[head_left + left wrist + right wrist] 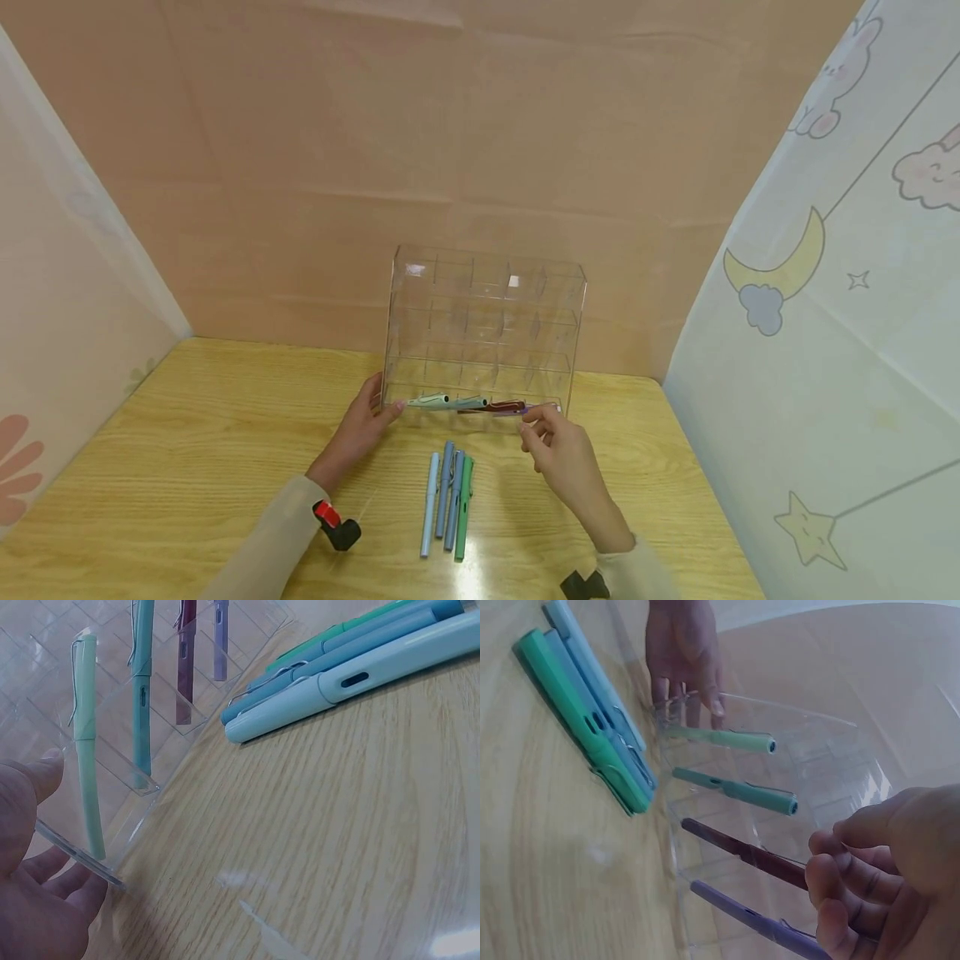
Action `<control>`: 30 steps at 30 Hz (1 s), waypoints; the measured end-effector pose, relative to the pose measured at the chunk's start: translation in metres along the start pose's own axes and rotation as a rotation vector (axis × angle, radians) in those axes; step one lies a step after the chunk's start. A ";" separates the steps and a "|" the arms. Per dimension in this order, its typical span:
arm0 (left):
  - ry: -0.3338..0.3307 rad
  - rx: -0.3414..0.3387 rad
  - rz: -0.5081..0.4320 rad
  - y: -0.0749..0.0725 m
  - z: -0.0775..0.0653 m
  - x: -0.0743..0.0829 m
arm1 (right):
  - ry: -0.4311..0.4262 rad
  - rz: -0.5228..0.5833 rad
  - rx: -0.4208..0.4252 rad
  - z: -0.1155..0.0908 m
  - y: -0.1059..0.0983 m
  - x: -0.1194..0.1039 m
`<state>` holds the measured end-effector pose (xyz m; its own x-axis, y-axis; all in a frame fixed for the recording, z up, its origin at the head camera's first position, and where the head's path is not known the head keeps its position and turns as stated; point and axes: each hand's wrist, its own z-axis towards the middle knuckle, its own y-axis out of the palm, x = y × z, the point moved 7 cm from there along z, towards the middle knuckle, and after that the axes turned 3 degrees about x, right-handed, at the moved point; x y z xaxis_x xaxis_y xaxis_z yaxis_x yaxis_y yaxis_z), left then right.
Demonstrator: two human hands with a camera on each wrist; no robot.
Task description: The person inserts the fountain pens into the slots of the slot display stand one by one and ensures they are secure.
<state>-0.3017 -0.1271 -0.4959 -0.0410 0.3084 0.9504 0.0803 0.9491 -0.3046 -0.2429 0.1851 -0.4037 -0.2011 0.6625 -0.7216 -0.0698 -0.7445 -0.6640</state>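
A clear compartmented pen rack (392,333) stands upright at the back. Four kinds of coloured pen sit in its bottom row: pale green (86,750), teal (142,697), dark red (742,851) and purple (742,909). My left hand (362,429) grips the rack's lower left corner, thumb in front and fingers behind the edge. At the lower right, my right hand (561,454) has loosely bent fingers beside the cap ends of the purple and dark red pens; nothing shows between thumb and forefinger.
In front of the rack, a light blue pen (430,504), two darker blue pens (444,492) and a green pen (464,508) lie side by side on the wooden table (187,467). A peach cloth (300,167) hangs behind; a patterned sheet (847,375) borders the right.
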 end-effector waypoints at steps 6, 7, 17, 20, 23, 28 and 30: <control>-0.001 -0.002 -0.007 0.000 0.000 0.000 | 0.009 -0.030 -0.084 -0.005 0.025 0.001; 0.000 -0.002 -0.005 0.001 0.000 0.000 | 0.010 -0.033 -0.102 -0.006 0.030 0.002; 0.016 -0.002 -0.014 0.000 0.001 -0.001 | -0.014 -0.049 -0.267 -0.013 0.066 0.010; 0.011 -0.004 -0.015 0.000 0.000 -0.001 | -0.027 -0.065 -0.301 -0.014 0.075 0.009; 0.005 0.000 -0.020 -0.001 0.001 0.000 | -0.033 -0.077 -0.334 -0.015 0.084 0.008; 0.017 -0.005 -0.007 0.000 0.001 0.001 | -0.031 -0.084 -0.373 -0.016 0.094 0.008; 0.019 -0.007 0.001 0.000 0.001 0.001 | -0.037 -0.087 -0.381 -0.017 0.097 0.008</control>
<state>-0.3027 -0.1271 -0.4950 -0.0218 0.3084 0.9510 0.0870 0.9482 -0.3055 -0.2349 0.1194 -0.4773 -0.2461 0.7133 -0.6563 0.2781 -0.5966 -0.7528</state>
